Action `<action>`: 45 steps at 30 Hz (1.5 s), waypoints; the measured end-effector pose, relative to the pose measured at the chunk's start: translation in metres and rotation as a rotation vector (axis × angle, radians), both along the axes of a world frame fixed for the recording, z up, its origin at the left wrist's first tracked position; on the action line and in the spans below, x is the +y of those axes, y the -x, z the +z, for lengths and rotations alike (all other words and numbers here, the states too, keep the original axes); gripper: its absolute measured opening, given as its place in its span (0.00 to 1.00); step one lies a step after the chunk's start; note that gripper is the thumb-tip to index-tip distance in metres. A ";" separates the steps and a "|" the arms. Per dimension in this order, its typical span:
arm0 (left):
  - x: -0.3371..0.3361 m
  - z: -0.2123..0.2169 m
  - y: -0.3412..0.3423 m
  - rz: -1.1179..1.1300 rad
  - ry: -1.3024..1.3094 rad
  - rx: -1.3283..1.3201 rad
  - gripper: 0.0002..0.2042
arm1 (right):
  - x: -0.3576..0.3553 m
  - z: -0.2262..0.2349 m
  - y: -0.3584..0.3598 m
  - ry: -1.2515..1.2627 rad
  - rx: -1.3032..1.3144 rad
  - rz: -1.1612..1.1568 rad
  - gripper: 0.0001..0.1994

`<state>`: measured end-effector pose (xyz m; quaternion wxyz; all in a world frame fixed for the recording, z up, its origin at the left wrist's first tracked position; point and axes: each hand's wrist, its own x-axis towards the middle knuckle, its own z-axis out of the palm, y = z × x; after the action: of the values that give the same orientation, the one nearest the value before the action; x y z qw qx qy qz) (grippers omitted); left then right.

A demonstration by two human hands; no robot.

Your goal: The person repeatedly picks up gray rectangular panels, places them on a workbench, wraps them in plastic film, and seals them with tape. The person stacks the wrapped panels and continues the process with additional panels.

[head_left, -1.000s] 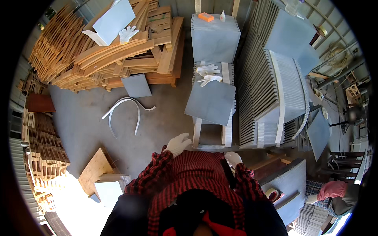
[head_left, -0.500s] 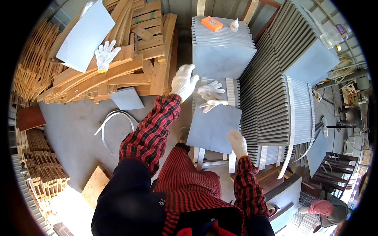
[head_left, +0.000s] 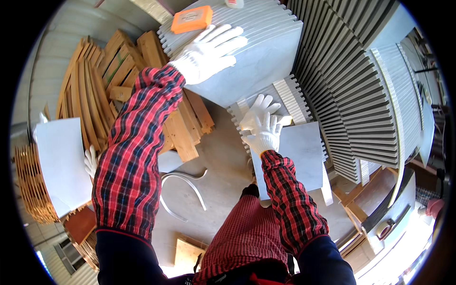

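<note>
My left hand (head_left: 209, 53), in a white knit glove, stretches over the front of a stack of grey panels (head_left: 259, 71). Its fingers are spread and it holds nothing, close to an orange box (head_left: 192, 20) lying on the stack. My right hand (head_left: 264, 135), gloved the same way, reaches onto loose white work gloves (head_left: 259, 109) and touches or overlaps them. Its fingers look outstretched, though the tips blend with the white cloth. Below that hand a loose grey panel (head_left: 301, 147) lies flat on a lower stack.
Tall stacks of grey panels (head_left: 342, 95) rise on the right. Wooden boards (head_left: 95, 90) lean at the left, near a white sheet (head_left: 65, 164) and another white glove (head_left: 90, 161). Curved pale strips (head_left: 190, 185) lie on the floor. A white bottle (head_left: 234, 3) stands at the top.
My left hand has moved up and over the panel stack beside the orange box. My right hand has gone from the loose panel's right edge to the loose gloves. The view has turned and come closer.
</note>
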<state>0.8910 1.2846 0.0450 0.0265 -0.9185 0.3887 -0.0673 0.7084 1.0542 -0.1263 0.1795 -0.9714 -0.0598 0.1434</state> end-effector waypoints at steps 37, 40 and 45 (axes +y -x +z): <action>-0.015 0.025 0.039 0.099 0.165 0.135 0.23 | -0.020 -0.005 -0.020 -0.624 -0.439 -0.362 0.11; -0.013 0.026 0.043 0.086 0.217 0.175 0.21 | 0.016 0.060 -0.003 -1.207 -0.393 -0.556 0.12; -0.024 0.024 0.038 0.041 0.212 0.102 0.20 | 0.120 0.133 -0.035 -1.620 -0.246 -0.730 0.27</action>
<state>0.8525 1.2609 0.0689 -0.0891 -0.9262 0.3613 -0.0604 0.7432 1.1738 0.0065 0.8368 -0.5137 0.1513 -0.1139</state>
